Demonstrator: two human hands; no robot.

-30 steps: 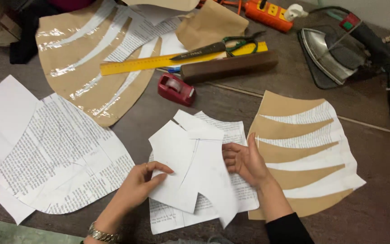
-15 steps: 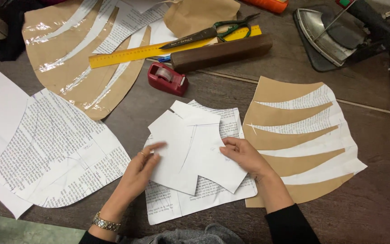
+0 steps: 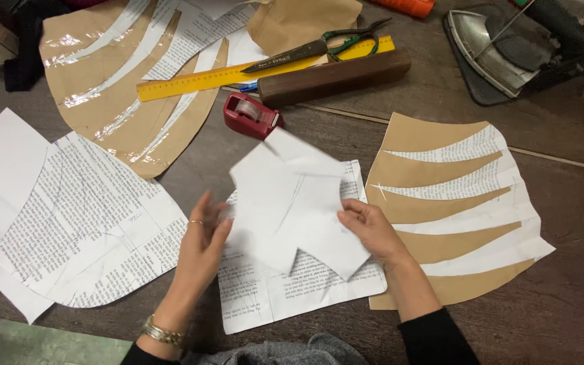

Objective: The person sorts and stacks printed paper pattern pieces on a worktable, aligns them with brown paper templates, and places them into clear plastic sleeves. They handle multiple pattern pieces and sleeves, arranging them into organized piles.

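A white cut paper piece (image 3: 292, 203) is lifted off a printed newspaper sheet (image 3: 292, 297) in the middle of the dark wooden table (image 3: 576, 297). My right hand (image 3: 366, 230) pinches its right edge. My left hand (image 3: 204, 240) stands edge-on beside its left side with fingers straight; whether it touches the paper I cannot tell. A brown paper pattern with white curved strips (image 3: 454, 209) lies just right of my right hand.
A curved newspaper pattern piece (image 3: 82, 223) lies at left. Behind are a red tape dispenser (image 3: 250, 115), a yellow ruler (image 3: 204, 78), scissors (image 3: 319, 46), a dark wooden block (image 3: 336, 78), another brown pattern (image 3: 116, 81) and an iron (image 3: 501, 51).
The white paper piece has come up off the newspaper sheet. My left hand came off its surface and now stands open beside it; my right hand holds its edge.
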